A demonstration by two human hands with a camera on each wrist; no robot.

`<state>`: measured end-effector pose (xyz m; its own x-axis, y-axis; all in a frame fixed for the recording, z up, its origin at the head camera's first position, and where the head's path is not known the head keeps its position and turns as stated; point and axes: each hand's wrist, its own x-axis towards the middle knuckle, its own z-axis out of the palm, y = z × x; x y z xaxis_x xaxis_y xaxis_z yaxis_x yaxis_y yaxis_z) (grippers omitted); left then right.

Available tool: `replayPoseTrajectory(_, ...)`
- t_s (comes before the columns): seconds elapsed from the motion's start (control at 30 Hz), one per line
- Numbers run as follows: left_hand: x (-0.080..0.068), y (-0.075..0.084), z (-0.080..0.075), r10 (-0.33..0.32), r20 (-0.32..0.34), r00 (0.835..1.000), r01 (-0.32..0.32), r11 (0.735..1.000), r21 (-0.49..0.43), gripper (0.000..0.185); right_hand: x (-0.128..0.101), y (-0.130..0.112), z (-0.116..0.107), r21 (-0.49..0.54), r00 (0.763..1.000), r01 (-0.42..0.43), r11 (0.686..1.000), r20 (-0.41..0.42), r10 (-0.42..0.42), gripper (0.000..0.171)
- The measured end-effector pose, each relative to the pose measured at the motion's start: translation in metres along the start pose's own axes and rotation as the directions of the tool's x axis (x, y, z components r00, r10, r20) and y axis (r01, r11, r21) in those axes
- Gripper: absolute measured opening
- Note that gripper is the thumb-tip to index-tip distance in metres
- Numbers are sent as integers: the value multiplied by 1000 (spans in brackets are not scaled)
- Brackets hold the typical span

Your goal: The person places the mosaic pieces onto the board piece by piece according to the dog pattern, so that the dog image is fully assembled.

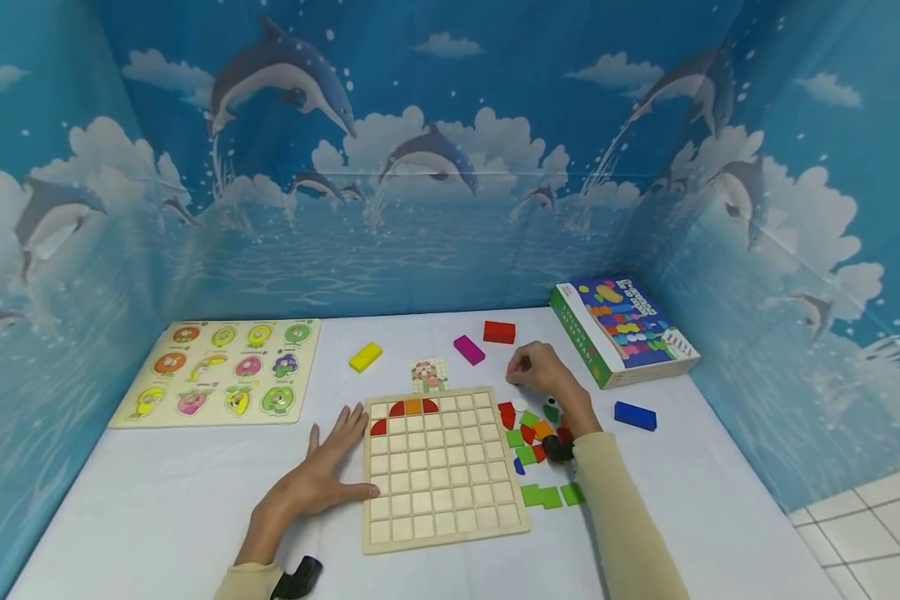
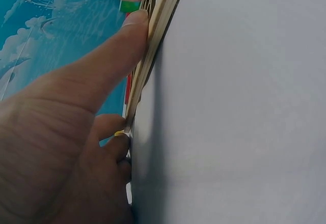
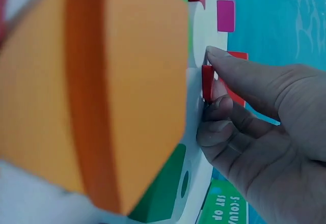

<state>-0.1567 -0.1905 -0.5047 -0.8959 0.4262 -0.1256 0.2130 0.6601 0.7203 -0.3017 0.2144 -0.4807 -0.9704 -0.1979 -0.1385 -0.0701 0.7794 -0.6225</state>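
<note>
A wooden grid board [image 1: 450,500] lies in front of me, with an orange square [image 1: 413,407] and several red rounded pieces [image 1: 378,427] set in its upper left cells. Along its left side rests my left hand [image 1: 317,477], fingers spread, thumb [image 2: 133,38] on the frame's edge. My right hand [image 1: 543,371] is over the table beyond the board's upper right corner. In the right wrist view its thumb and fingers pinch a small red piece [image 3: 207,82]. Loose red, green, orange, white and blue pieces [image 1: 525,455] lie beside the board, partly hidden by the right wrist.
A pattern card [image 1: 430,375] lies behind the board. Yellow [image 1: 366,357], magenta [image 1: 468,350], red [image 1: 499,332] and blue [image 1: 635,416] blocks are spread around. At the back left is a fruit puzzle board [image 1: 217,375]; a game box [image 1: 622,333] stands at the back right.
</note>
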Motion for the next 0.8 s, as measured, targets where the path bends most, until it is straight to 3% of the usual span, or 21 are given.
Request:
replayPoseTrajectory(0.4, 1, -2, 2, -11, 2, 1000, 11, 1000, 9, 122, -11, 0, -4, -21, 998, -57, 998, 7, 57, 14)
replayPoseTrajectory(0.8, 0, -4, 2, 8, -1, 1000, -8, 1000, 14, 121, -18, 2, -9, 43, 996, -68, 997, 68, 65, 6)
